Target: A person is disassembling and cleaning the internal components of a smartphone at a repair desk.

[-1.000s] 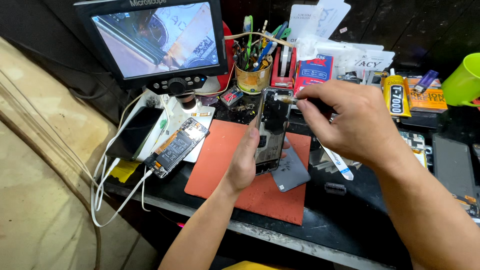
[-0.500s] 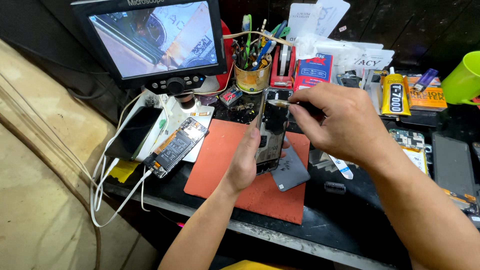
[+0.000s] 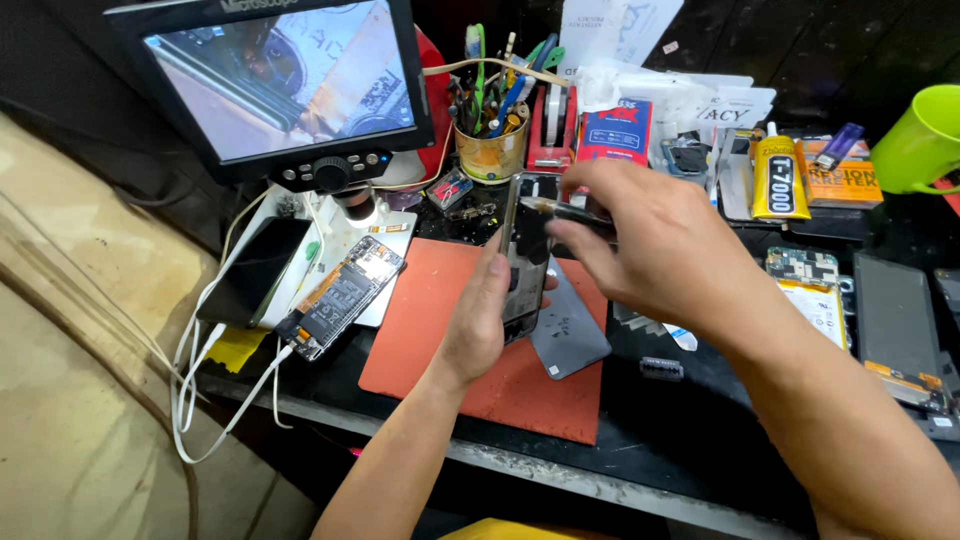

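From the head camera, looking down over the cluttered black workbench point(image 3: 700, 440), the left hand point(image 3: 485, 320) is wrapped around a dark, opened smartphone body point(image 3: 527, 255), holding it tilted up on its long edge above the orange-red rubber work mat point(image 3: 440, 350), apparently so its inner face is turned toward the other hand. The right hand point(image 3: 660, 250) is closed in a pinch on a slim dark metal tool point(image 3: 565, 210), tweezers by the look of it, whose tip rests at the upper end of the phone; the fingers are narrow and tight, as fine work demands. Just beside the phone, lying flat on the mat, is a grey back cover point(image 3: 568, 325), set aside within easy reach. To the left, a second opened phone with exposed circuit board point(image 3: 340, 297) lies under the lens of a digital microscope with a screen point(image 3: 290, 85), which shows a magnified part. Behind stand a tin cup full of hand tools point(image 3: 490, 150), a yellow glue tube point(image 3: 778, 180) and a lime-green plastic mug point(image 3: 925, 135), all kept back from the mat.
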